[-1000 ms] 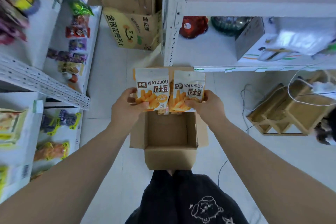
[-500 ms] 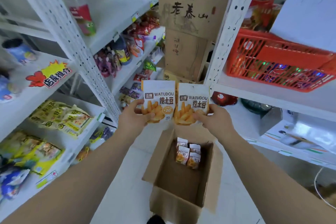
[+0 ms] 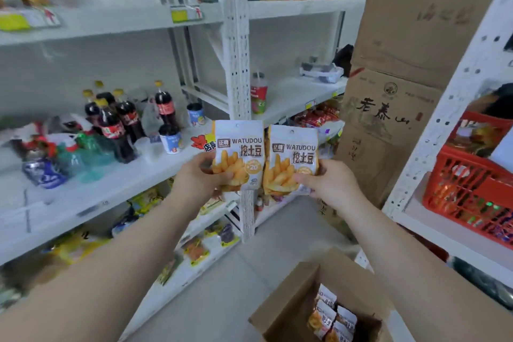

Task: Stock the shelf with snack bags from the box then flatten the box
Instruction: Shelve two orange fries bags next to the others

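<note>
White shop shelving all round. Left hand [image 3: 200, 180] pinches one bag [image 3: 238, 157], right hand [image 3: 329, 184] pinches another [image 3: 291, 159], both by the lower corners, fronts facing out, likely for a face-forward placement. Box [image 3: 291, 300] sits open on floor, lower right, a few bags inside, count unclear.

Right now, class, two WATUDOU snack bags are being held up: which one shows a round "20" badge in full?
The bag in the left hand, the left snack bag. On the right snack bag, the right hand's thumb covers that spot.
</note>
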